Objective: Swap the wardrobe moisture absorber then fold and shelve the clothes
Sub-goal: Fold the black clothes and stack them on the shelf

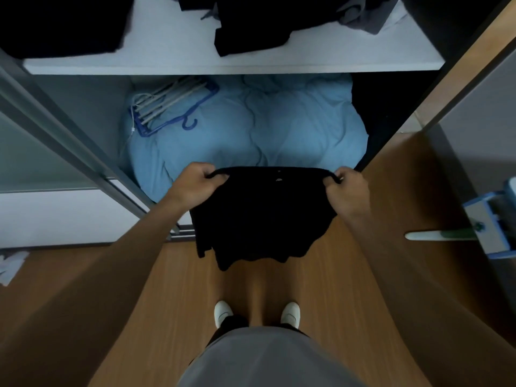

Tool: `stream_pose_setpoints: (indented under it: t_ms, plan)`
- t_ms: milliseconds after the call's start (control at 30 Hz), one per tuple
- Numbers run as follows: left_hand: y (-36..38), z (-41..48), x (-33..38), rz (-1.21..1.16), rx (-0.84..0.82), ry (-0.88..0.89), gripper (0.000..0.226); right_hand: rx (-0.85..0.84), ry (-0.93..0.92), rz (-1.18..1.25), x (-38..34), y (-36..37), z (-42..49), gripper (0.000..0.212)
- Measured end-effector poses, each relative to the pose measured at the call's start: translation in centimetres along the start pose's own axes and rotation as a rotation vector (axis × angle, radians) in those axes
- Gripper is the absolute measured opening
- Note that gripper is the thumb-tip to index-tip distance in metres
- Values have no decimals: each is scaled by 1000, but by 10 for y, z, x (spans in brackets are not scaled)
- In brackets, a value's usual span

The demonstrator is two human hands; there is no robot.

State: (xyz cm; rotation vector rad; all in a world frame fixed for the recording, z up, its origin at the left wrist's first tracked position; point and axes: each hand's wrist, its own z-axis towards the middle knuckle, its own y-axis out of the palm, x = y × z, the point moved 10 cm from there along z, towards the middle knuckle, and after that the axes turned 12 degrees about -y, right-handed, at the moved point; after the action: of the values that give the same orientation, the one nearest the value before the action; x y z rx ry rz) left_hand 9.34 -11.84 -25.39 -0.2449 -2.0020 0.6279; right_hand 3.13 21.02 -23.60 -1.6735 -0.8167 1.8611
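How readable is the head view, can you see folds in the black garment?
Head view: dim, bluish light; black garment is a flat silhouette, folds lost; wide-angle distortion splays the wardrobe frame and forearms; left hand and right hand look sharp.

The light is dim and flat, with a cool bluish cast inside the wardrobe. The black garment [262,213] at centre is a featureless dark mass with its folds lost. Above it, the front edge of the white shelf [231,65] is the brightest area, and the dark clothes [251,26] on the shelf are just as crushed. Up and to the right of the garment, a recess falls into full shadow. Below the garment, the wooden floor [178,275] reads warmer, with soft shadows. Wide-angle distortion stretches the forearms [111,261] below it and slants the wardrobe frames [83,152] on either side. Outlines are slightly soft throughout.
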Motion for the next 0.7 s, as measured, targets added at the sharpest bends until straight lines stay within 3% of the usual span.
stream_pose_setpoints:
  t_ms: [167,400,700]
  plan:
    - [42,-14,-1,-267,7,-152,50,-155,55,293,-23,46,-26,44]
    - [85,-37,30,-317,-255,34,27,-191,-49,393,-73,54,-33,49]
    - [84,-53,61,-134,-207,276,26,-140,-103,362,-93,45,-35,34]
